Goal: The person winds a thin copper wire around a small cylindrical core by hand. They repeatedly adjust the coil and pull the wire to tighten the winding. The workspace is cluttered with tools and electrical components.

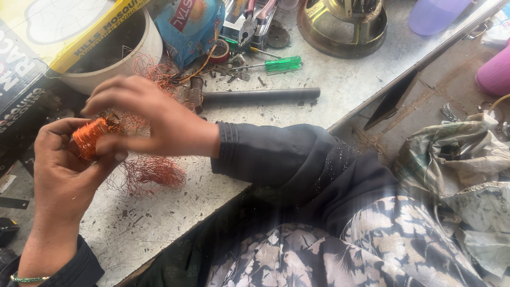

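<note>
1. Copper wire coil (90, 137), tightly wound, sits just above the surface (340, 79), gripped between both hands.
2. Left hand (61, 170) rises from below, wrist bent, fingers curled closed around the coil's underside.
3. Right hand (154, 119) reaches across from the right, palm down, fingers pinching the coil's top end.
4. Loose tangled copper wire (151, 172) lies beneath the hands; a green-handled screwdriver (276, 65) and a dark rod (260, 95) lie beyond.

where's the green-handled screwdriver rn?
Head view, upper middle of the worktable: the green-handled screwdriver lies flat just beyond the dark metal rod, below the pliers, to the right of both hands.
</note>
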